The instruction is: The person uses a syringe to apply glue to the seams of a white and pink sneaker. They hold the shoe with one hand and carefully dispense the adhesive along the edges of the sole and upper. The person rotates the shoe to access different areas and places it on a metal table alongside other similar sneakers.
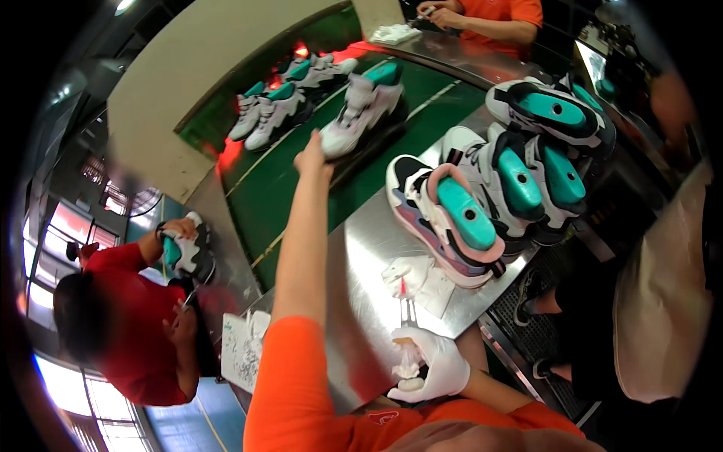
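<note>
My left hand [313, 158] reaches far across the green conveyor belt [301, 192]. Its fingers are closed at the toe of a white sneaker [352, 113] with a teal form inside; the fingertips are partly hidden. Close to my body, my right hand [444, 369], in a white glove, is closed around a slim pronged metal tool with a red tip [407, 309] and a crumpled white cloth [407, 361]. Just beyond it, a white cloth [422, 282] lies on the metal table. A sneaker with pink lining [422, 218] stands beside that cloth.
More sneakers [553, 124] with teal forms crowd the metal table's [369, 241] right side. Others [271, 113] sit on the far belt under red light. A person in red [135, 316] handles a sneaker at left; another in orange [497, 30] works at the far side.
</note>
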Tool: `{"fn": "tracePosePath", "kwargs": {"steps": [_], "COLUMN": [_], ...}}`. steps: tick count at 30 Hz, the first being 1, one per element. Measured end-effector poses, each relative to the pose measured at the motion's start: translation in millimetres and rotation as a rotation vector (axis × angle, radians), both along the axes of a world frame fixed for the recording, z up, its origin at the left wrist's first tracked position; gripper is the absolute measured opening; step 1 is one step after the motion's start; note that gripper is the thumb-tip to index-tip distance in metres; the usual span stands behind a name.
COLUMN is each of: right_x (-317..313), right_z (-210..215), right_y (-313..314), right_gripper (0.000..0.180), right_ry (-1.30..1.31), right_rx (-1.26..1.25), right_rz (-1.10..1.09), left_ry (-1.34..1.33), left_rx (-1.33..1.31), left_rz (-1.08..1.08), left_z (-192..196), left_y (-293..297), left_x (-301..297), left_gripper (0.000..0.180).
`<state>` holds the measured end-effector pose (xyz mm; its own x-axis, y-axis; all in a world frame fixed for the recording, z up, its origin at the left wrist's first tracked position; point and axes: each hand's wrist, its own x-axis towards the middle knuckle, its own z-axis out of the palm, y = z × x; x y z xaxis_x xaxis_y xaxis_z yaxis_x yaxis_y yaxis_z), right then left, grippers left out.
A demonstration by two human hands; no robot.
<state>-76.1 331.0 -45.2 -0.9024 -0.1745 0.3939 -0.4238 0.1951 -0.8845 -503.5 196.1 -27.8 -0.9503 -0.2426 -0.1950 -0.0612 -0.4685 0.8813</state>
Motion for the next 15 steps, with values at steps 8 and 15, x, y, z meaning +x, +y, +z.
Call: {"fn": "tracePosePath", "kwargs": {"steps": [8, 15], "right_x": [3.9, 5.9], "right_z": [-8.0, -9.5], "right_y": [6.4, -6.1], "right_gripper": [0.084, 0.081], "right_ry": [-0.196, -0.07], "right_rx": [-0.145, -0.078], "right_rz": [0.131, 0.015], "left_ry": [0.031, -0.021], "left_rx": [-1.055, -1.616], "left_rz": [-0.803, -1.029], "left_z": [38.6, 166.4], "left_y": [83.7, 131.3], "left_x": [64.1, 247.2], "left_gripper": [0.086, 0.087]}}
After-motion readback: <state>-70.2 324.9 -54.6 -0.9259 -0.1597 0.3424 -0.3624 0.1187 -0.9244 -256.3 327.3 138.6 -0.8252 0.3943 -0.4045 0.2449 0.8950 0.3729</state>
